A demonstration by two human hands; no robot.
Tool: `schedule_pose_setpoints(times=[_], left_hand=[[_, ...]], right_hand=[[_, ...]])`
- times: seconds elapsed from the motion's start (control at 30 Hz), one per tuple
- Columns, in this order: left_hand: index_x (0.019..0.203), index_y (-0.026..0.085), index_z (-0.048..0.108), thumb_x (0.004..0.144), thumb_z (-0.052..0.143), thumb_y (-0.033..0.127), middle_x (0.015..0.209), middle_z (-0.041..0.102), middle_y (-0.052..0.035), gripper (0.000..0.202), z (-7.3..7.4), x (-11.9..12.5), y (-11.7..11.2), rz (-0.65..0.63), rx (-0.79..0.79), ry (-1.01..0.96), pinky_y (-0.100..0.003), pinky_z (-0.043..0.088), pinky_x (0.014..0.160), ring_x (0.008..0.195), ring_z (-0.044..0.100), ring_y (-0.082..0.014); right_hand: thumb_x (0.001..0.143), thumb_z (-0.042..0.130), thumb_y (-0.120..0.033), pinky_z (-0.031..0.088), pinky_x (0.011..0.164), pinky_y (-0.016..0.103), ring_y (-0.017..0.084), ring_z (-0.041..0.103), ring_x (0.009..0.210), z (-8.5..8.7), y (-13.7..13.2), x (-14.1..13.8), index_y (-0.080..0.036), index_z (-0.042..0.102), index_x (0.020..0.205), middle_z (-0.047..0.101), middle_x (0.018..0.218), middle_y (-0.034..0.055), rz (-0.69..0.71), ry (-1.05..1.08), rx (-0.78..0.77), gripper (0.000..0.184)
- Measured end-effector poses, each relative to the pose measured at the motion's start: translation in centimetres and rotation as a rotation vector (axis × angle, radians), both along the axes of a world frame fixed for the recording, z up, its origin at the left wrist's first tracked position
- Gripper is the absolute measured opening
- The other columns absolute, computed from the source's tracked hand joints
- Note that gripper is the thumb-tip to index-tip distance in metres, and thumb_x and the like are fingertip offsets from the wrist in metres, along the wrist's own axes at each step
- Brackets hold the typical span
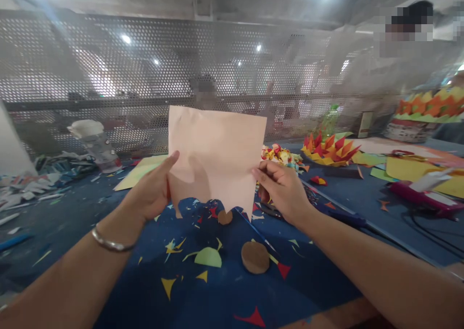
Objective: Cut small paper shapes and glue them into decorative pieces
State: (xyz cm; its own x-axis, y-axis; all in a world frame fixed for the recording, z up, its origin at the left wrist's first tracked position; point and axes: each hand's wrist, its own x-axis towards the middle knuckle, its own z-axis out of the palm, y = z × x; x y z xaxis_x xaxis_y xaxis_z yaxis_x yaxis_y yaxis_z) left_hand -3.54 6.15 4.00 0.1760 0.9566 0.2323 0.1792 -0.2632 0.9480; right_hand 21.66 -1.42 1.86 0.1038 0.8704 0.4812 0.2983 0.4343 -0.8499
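Observation:
A pale pink sheet of paper (217,150) is held upright in the air between both hands, its lower edge cut into uneven curves and points. My left hand (154,186) grips its left edge, thumb in front and fingers behind. At the right edge, my right hand (281,188) pinches the paper between thumb and fingers. Below it on the blue table lie a brown cardboard disc (255,257), a smaller brown disc (225,217) and a light green half-round paper piece (209,257). Scissors (271,210) are partly hidden behind my right hand.
Paper scraps (168,287) litter the blue tabletop (181,309). Red and yellow paper petals (331,150), a magenta glue gun (426,196) and yellow sheets (406,169) lie at right. A plastic cup (99,150) stands at left, before a perforated metal screen (145,77).

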Motion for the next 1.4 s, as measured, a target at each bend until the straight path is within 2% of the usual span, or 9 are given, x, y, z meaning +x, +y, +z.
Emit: schedule_pose_setpoints(times=[0.1,0.2,0.37,0.47,0.6,0.7,0.9,1.0,1.4], left_hand=[[0.129,0.015,0.056,0.086,0.051,0.061,0.097,0.075,-0.0138,0.063,1.0,-2.2,-0.3,-0.304,-0.317,-0.206,-0.04,0.056,0.074,0.095,0.068,-0.0326],[0.123,0.015,0.063,0.081,0.068,0.044,0.09,0.077,-0.0121,0.052,1.2,-3.8,-0.3,-0.327,-0.406,-0.281,-0.036,0.056,0.072,0.092,0.07,-0.0313],[0.107,0.007,0.071,0.085,0.063,0.02,0.086,0.077,-0.014,0.028,1.0,-3.5,-0.5,-0.248,-0.488,-0.138,-0.036,0.057,0.067,0.076,0.073,-0.0267],[0.11,0.002,0.069,0.085,0.065,0.021,0.085,0.077,-0.0162,0.031,1.2,-2.7,-0.9,-0.198,-0.479,-0.123,-0.037,0.058,0.066,0.074,0.072,-0.0266],[0.126,0.006,0.059,0.093,0.058,0.026,0.094,0.077,-0.0117,0.039,1.4,-2.1,-0.6,-0.104,-0.274,-0.383,-0.035,0.057,0.077,0.083,0.07,-0.0219],[0.134,0.016,0.053,0.098,0.048,0.03,0.107,0.075,-0.0051,0.038,1.2,-1.5,-0.2,-0.084,-0.211,-0.53,-0.039,0.053,0.09,0.096,0.067,-0.0204],[0.132,0.017,0.056,0.099,0.044,0.039,0.116,0.072,-0.0104,0.042,-0.4,1.7,-0.9,-0.219,-0.29,-0.531,-0.04,0.052,0.09,0.102,0.066,-0.0259],[0.134,0.017,0.055,0.099,0.043,0.036,0.128,0.066,-0.0109,0.041,-1.1,3.1,-1.5,-0.252,-0.263,-0.558,-0.038,0.053,0.092,0.111,0.064,-0.0257],[0.126,0.016,0.06,0.099,0.043,0.035,0.125,0.068,-0.0107,0.038,-2.5,4.5,-2.4,-0.271,-0.373,-0.542,-0.033,0.053,0.091,0.109,0.065,-0.0226]], right_hand=[[0.09,0.059,-0.036,0.035,0.04,0.019,0.006,0.048,0.039,0.0,0.2,0.2,-0.018,0.057,0.078,0.048,0.05,-0.0069,-0.011,0.014,0.013,0.021],[0.089,0.059,-0.036,0.035,0.041,0.019,0.006,0.048,0.039,-0.2,0.4,0.3,-0.019,0.056,0.077,0.048,0.05,-0.0073,0.004,0.021,0.011,0.022],[0.09,0.059,-0.036,0.035,0.041,0.02,0.006,0.046,0.038,-0.4,0.6,0.4,-0.019,0.057,0.077,0.047,0.048,-0.0073,0.04,-0.029,-0.032,0.021],[0.091,0.057,-0.036,0.035,0.042,0.02,0.006,0.046,0.038,-0.3,0.6,0.4,-0.019,0.056,0.076,0.047,0.048,-0.0073,0.043,-0.045,-0.041,0.022],[0.094,0.051,-0.039,0.04,0.044,0.022,0.006,0.05,0.043,-0.5,0.6,0.2,-0.018,0.061,0.085,0.062,0.069,-0.0013,0.094,-0.116,-0.05,0.025],[0.09,0.058,-0.034,0.046,0.054,0.025,0.01,0.057,0.056,-1.0,0.5,-0.3,-0.018,0.065,0.098,0.068,0.084,0.0027,0.15,-0.39,-0.05,0.019],[0.084,0.068,-0.038,0.048,0.081,0.037,0.025,0.061,0.097,-2.0,0.2,-2.2,-0.014,0.065,0.115,0.069,0.107,0.0113,0.186,-0.941,0.033,0.04],[0.084,0.068,-0.041,0.048,0.08,0.038,0.027,0.058,0.1,-2.2,0.3,-2.7,-0.013,0.065,0.11,0.068,0.104,0.0117,0.191,-1.054,0.054,0.038],[0.088,0.066,-0.033,0.046,0.089,0.037,0.022,0.058,0.097,-2.1,0.1,-2.0,-0.014,0.062,0.112,0.068,0.103,0.0085,0.194,-0.825,0.292,0.032]])
